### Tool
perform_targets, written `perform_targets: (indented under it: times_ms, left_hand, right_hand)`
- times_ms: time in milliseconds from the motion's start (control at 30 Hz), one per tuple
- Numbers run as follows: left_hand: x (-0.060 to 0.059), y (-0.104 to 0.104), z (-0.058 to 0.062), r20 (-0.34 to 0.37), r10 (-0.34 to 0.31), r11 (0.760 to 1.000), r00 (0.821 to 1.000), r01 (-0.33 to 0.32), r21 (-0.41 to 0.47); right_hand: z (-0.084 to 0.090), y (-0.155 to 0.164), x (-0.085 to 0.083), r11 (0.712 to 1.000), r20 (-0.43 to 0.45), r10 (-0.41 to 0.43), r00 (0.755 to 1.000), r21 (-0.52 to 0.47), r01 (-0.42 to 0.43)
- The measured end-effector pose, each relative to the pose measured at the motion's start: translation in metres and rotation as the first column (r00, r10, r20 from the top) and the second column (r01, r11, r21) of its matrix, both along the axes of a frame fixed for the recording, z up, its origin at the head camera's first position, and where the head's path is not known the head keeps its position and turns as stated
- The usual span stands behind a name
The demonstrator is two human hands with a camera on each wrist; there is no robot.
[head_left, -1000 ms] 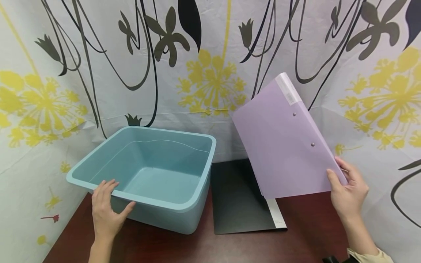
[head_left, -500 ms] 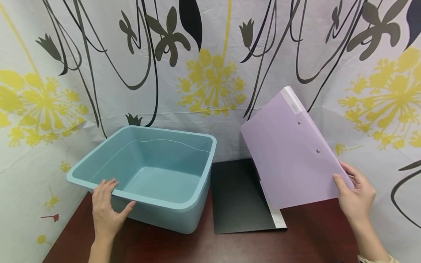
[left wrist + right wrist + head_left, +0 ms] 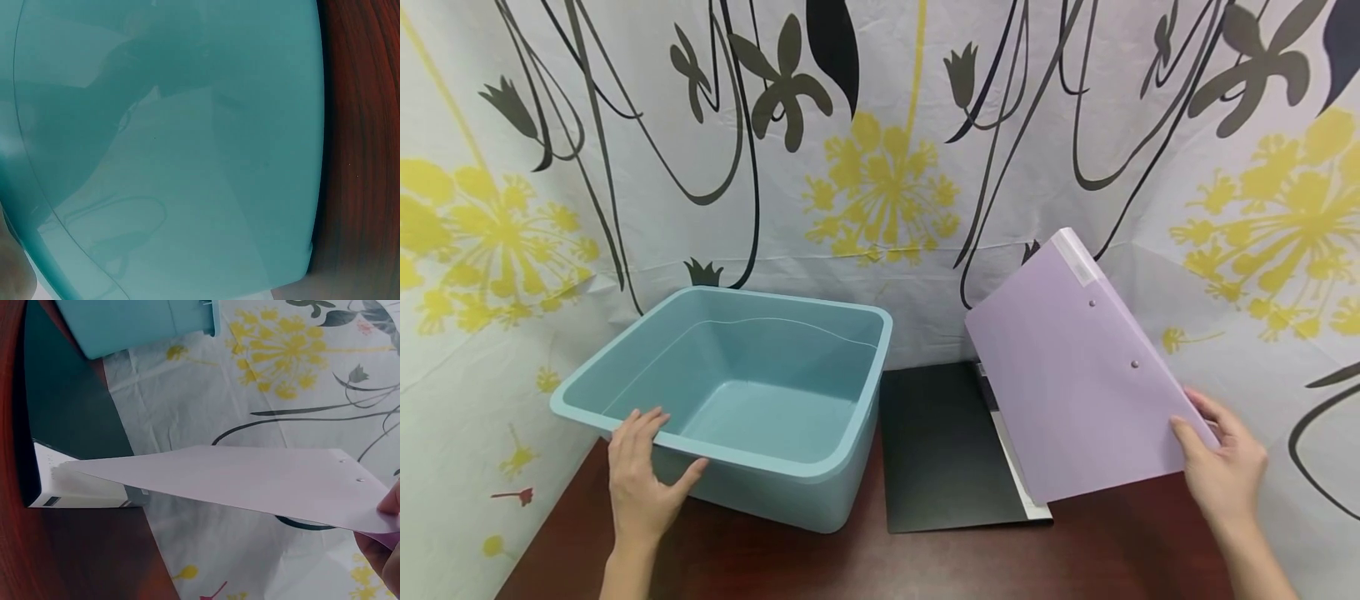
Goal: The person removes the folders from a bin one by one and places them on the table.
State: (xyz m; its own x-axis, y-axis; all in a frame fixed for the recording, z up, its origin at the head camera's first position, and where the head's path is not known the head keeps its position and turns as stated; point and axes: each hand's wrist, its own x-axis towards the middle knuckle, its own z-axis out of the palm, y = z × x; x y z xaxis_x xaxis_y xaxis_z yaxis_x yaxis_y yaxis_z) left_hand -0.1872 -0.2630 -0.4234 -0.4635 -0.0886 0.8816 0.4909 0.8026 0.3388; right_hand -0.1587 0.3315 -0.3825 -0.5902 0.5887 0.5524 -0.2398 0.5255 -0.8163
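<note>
Our right hand [image 3: 1221,471] pinched the near corner of the lilac folder [image 3: 1078,383], thumb on its face and fingers curled behind, and held it tilted off the table, its lower edge just over the black folder [image 3: 936,450] that lay flat on the dark wood table [image 3: 1112,550]. Our left hand [image 3: 640,483] rested on the near rim of the teal tub [image 3: 730,400], fingers straight and spread, thumb against the outer wall. The tub stood beside the black folder and had nothing in it. We judged that we were midway through carrying the lilac folder. A next move towards the tub would have called for swinging it left and levelling it to clear the rim.
</note>
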Motion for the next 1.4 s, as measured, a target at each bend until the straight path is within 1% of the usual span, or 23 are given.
perform_targets:
  times_ms: [233,367,467,567,600,700,733,833,933,967,1067,1133,1167,1333,1367,1400]
  left_hand:
    - [0.0,0.0,-0.001,0.0,0.0,1.0,1.0,0.0,0.0]
    - [0.0,0.0,-0.001,-0.002,0.002,1.0,1.0,-0.002,0.0]
    - [-0.001,0.0,-0.001,-0.003,-0.001,1.0,1.0,0.001,-0.001]
    - [-0.001,0.0,-0.001,-0.004,-0.002,1.0,1.0,0.002,-0.001]
    - [-0.001,0.0,-0.001,-0.004,-0.002,1.0,1.0,0.002,-0.001]
    - [-0.001,0.0,0.0,0.0,0.0,1.0,1.0,0.0,-0.003]
    - [0.0,0.0,0.0,0.005,0.001,1.0,1.0,-0.001,-0.005]
    - [0.001,0.0,0.001,0.021,0.003,1.0,1.0,-0.003,-0.011]
    - [0.002,0.0,0.002,0.034,0.002,1.0,0.999,-0.002,-0.015]
    - [0.003,0.0,0.002,0.031,0.001,1.0,1.0,-0.001,-0.013]
    - [0.003,0.001,0.002,0.033,0.002,1.0,0.999,-0.001,-0.015]
    - [0.003,0.001,0.002,0.032,0.004,1.0,0.999,-0.004,-0.014]
    - [0.003,0.001,0.002,0.033,0.005,1.0,0.999,-0.004,-0.014]
    - [0.003,0.001,0.002,0.058,0.012,1.0,0.998,-0.011,-0.016]
    - [0.003,0.001,0.002,0.063,0.015,1.0,0.998,-0.014,-0.019]
    - [0.003,0.001,0.002,0.062,0.016,1.0,0.998,-0.014,-0.019]
  right_hand:
    - [-0.006,0.007,0.002,0.998,0.083,-0.037,0.996,-0.054,0.041]
    - [-0.008,0.014,0.0,0.989,0.122,-0.024,0.992,-0.145,0.041]
    - [-0.011,0.02,-0.002,0.965,0.121,0.021,0.992,-0.261,0.012]
    - [-0.015,0.024,-0.003,0.928,0.076,0.077,0.994,-0.369,-0.044]
    - [-0.017,0.025,-0.004,0.92,0.056,0.094,0.994,-0.388,-0.065]
    - [-0.024,0.029,-0.006,0.921,0.021,0.141,0.99,-0.369,-0.123]
    - [-0.029,0.032,-0.007,0.918,-0.019,0.166,0.986,-0.364,-0.161]
    - [-0.036,0.037,-0.01,0.958,0.045,0.151,0.987,-0.253,-0.135]
    - [-0.039,0.041,-0.012,0.976,0.134,0.109,0.985,-0.204,-0.081]
    - [-0.038,0.041,-0.012,0.985,0.199,0.078,0.977,-0.165,-0.045]
    - [-0.041,0.045,-0.013,0.989,0.243,0.067,0.968,-0.142,-0.033]
    - [-0.044,0.047,-0.013,0.995,0.264,0.059,0.963,-0.094,-0.035]
    - [-0.047,0.05,-0.014,0.994,0.242,0.074,0.967,-0.1,-0.051]
    - [-0.054,0.058,-0.012,0.997,0.282,0.079,0.956,-0.015,-0.078]
    - [-0.055,0.061,-0.012,0.996,0.291,0.086,0.953,-0.007,-0.087]
    - [-0.055,0.062,-0.011,0.996,0.327,0.073,0.942,0.026,-0.087]
